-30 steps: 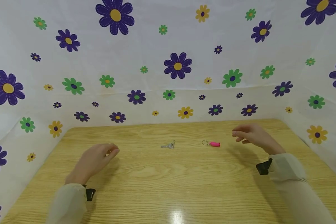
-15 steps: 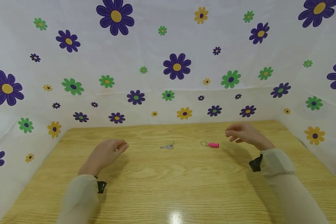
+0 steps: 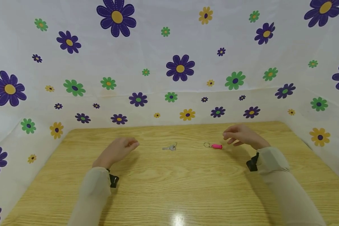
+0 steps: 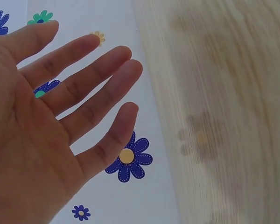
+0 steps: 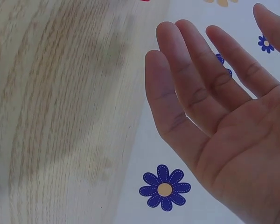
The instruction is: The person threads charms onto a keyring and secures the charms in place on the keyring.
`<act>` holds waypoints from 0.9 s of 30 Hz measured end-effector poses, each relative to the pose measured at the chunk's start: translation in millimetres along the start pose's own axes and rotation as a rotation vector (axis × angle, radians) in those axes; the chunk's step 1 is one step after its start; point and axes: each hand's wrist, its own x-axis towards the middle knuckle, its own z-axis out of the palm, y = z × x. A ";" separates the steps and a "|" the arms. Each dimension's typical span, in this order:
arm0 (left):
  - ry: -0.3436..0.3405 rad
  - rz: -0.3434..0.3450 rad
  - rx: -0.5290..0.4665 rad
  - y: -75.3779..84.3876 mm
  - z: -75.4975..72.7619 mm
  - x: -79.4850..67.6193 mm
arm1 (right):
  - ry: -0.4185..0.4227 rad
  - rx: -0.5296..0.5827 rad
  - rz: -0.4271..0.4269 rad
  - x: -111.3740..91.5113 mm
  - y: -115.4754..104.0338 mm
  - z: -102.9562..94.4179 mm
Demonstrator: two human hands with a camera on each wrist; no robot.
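A silver key with a small metal ring lies flat near the middle of the wooden table in the head view. To its right lies a bright pink keychain fob with a metal split ring at its left end. My left hand hovers over the table left of the key, apart from it. Just right of the pink fob, my right hand is raised above the wood, not touching it. Both wrist views show relaxed, slightly bent fingers and bare palms, the left hand and the right hand holding nothing.
The wooden table reaches back to a white cloth printed with purple, green and yellow flowers, which encloses the back and both sides. A black strap piece hangs from the right wrist, another black piece from the left.
My left hand has moved right and a little away from me, closer to the key. The right hand has shifted left toward the pink fob. Key and fob lie where they were.
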 end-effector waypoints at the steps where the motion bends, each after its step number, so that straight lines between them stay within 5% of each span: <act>1: -0.012 -0.005 -0.009 0.0 -0.1 1.6 | -0.005 -0.002 -0.002 1.3 0.4 0.2; 27: -0.170 -0.035 -0.336 -6.0 9.8 36.8 | -0.067 0.034 0.065 15.4 -1.2 10.7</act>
